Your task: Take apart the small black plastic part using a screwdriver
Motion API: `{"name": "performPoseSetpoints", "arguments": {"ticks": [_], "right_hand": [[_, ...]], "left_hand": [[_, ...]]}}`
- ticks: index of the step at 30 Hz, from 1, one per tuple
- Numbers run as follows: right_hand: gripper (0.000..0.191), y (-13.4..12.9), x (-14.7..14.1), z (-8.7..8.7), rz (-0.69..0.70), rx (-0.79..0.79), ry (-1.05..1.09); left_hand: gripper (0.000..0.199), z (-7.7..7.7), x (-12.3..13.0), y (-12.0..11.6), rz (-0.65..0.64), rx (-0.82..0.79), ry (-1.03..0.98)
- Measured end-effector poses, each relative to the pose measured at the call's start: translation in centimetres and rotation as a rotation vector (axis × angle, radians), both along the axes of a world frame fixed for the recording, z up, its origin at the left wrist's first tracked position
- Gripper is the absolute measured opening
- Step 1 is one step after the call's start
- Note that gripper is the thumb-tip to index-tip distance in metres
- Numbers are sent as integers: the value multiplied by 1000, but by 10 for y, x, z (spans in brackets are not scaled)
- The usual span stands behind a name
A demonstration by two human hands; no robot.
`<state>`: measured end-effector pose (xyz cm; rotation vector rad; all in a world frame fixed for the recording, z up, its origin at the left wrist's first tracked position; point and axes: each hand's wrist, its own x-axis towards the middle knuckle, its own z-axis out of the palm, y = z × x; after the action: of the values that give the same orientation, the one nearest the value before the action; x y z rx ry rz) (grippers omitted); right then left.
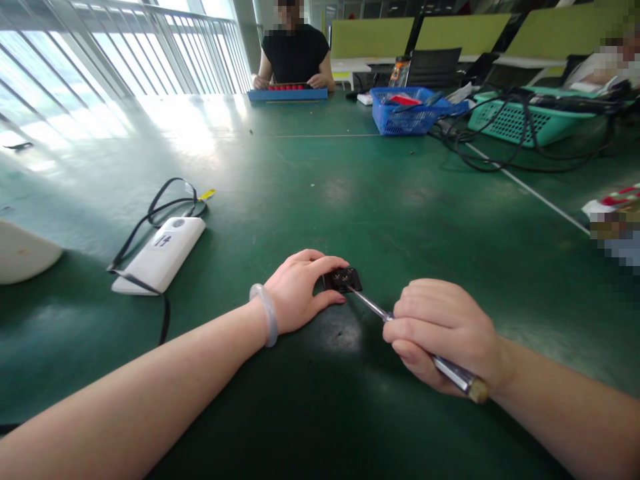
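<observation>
On the green tabletop (pixel 280 220) lies a small black block with screw heads (pixel 350 277), perhaps a terminal block. My left hand (pixel 300 287), with a pale bangle at the wrist, grips it between thumb and fingers from the left side. My right hand (pixel 445 330) is wrapped round the handle of a screwdriver (pixel 370 305). The slim metal shaft slants up to the right from the block, and its tip meets the block's top near a screw. Whether the tip sits in the screw slot is too small to tell.
A white power bank (pixel 163 257) with a black cable lies to the left, near a white rounded object (pixel 25 253). Farther back are a blue basket (pixel 403 120), a green basket (pixel 540 127) and tangled black cables (pixel 480 160). Across the table a person (pixel 296 53) holds a blue tray (pixel 287 95).
</observation>
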<state>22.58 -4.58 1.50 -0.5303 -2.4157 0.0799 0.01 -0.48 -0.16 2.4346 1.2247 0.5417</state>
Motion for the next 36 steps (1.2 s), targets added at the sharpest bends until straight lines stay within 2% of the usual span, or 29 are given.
{"name": "performPoseSetpoints", "arguments": {"ticks": [7, 13, 23, 36], "right_hand": [[18, 2, -3, -2, -28, -12, -58], [15, 2, -1, -1, 1, -17, 31], [18, -3, -3, 5, -32, 36, 14], [19, 0, -3, 5, -48, -69, 135]], "left_hand": [[40, 0, 0, 0, -14, -9, 6], [42, 0, -1, 0, -3, -20, 6], [42, -2, -1, 2, -14, -28, -3], [38, -3, -3, 2, -24, -21, 2]]}}
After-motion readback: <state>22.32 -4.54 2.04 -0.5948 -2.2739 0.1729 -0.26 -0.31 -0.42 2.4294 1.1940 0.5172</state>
